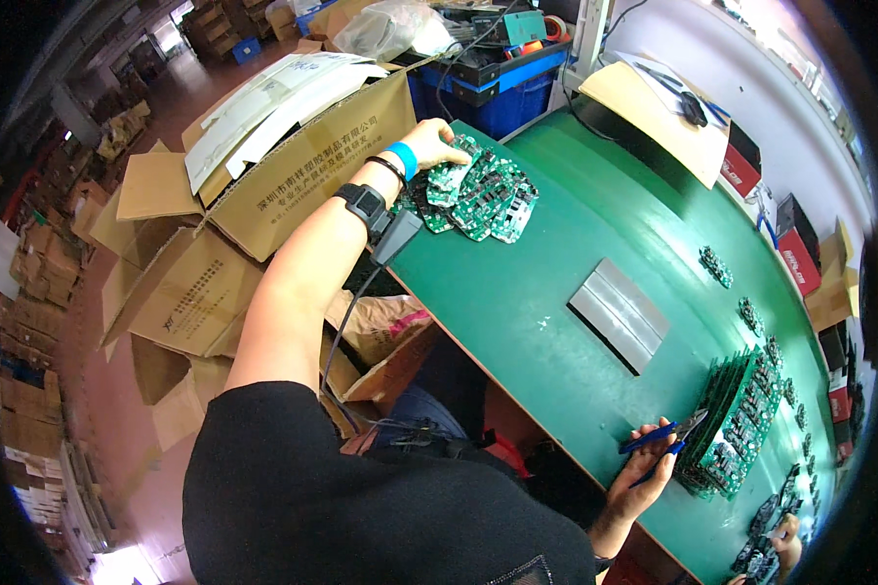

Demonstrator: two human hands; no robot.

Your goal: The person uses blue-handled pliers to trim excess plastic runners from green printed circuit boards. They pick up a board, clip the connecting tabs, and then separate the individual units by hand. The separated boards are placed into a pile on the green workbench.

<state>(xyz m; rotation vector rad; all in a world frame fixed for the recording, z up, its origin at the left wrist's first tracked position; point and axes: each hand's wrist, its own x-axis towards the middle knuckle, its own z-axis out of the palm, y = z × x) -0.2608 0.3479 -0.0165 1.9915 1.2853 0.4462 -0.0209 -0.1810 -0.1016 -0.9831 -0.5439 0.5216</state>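
Nearest to the camera is the person's own black sleeve (361,497), which fills the lower middle of the view, and from it the bare left forearm goes up and away toward the far end of the green desk (517,292). On this forearm sit a black wrist strap (363,203) with a cord hanging down from it, probably for grounding against static, and a blue band (403,156) closer to the hand.

The left hand (431,142) rests on a loose pile of green circuit boards (473,195) at the far left corner of the desk. Its grip is curled over the top boards, the fingers pressed on them, but I cannot tell if one board is really pinched or only touched. The pile lies just beside the open cardboard box (302,161), so it seems the boards come out from there and wait at arm's reach.

The right hand (644,473) is at the near edge of the desk, well apart from the pile. Its grip is closed around the blue handles of small cutting pliers (665,437), with the tips pointing to a second group of boards (737,424). These boards stand in a tidy row on their edges, so I judge they are the sorted ones, kept separate from the loose pile.

Between the two groups lies a flat grey metal plate (619,314) on the desk, touching neither. Single small boards (717,265) lie spread along the far right edge. At the lower right corner another person's hand (782,531) shows near more boards.
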